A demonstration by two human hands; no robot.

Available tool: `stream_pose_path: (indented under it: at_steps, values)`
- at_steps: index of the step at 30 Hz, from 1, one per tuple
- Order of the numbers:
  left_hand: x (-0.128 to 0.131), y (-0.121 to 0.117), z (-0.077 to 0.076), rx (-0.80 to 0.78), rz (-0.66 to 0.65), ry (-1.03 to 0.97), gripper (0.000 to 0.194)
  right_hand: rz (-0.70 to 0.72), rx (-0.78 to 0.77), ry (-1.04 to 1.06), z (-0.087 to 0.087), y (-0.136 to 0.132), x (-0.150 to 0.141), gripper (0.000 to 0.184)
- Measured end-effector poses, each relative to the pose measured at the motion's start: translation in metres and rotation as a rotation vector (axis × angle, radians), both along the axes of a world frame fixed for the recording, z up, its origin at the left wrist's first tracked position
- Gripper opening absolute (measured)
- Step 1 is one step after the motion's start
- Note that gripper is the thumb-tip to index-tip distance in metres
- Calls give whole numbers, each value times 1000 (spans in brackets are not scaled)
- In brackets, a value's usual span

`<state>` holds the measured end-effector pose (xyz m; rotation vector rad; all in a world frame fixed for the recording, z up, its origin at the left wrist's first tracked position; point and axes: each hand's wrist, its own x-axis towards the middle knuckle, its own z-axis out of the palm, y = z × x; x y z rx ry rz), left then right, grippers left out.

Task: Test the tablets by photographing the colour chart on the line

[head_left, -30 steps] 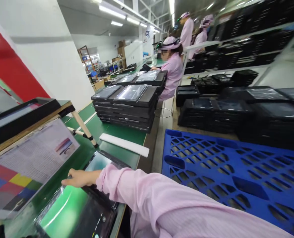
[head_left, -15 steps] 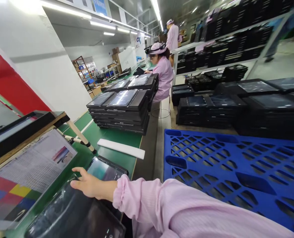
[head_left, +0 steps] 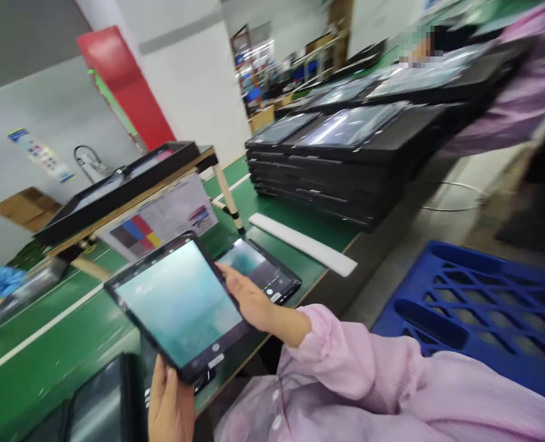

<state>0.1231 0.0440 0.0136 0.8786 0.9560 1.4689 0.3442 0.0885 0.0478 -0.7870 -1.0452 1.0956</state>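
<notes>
A black-framed tablet with a lit blue-green screen is held tilted above the green bench. My left hand grips its lower edge, fingers on the near side of the frame. Closed on the right edge is my right hand, its far fingers hidden behind the tablet. A second lit tablet lies on the bench just beyond my right hand. Dark, glossy flat items rest at the lower left, beside my left hand; their kind is unclear.
Stacked black trays hold flat screens at the bench's far end. A white foam strip lies before them. A raised rack with a printed chart stands left. A blue pallet is right. A co-worker's pink sleeve shows beyond.
The view has swung left. My left hand has come into view, and both hands now hold a lit tablet raised off the bench. Earlier, my right hand was over a dark tablet.
</notes>
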Motion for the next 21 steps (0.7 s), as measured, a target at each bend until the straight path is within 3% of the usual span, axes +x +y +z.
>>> stream_pose_path:
  at_steps: [2, 5, 12, 17, 21]
  values:
    - [6, 3, -7, -27, 149, 11, 46, -72, -51, 28, -6, 8, -4, 77]
    - [18, 5, -9, 27, 307, 104, 56, -23, -73, 43, -10, 17, -6, 77]
    - [38, 5, -9, 218, 398, 745, 101, 76, -35, 11, -5, 29, -4, 74]
    - [50, 7, -9, 233, 484, 947, 113, 78, 2, -18, -8, 33, -4, 69]
    - [53, 7, -10, 228, 503, 980, 116, 72, 8, -49, -13, 36, -4, 69]
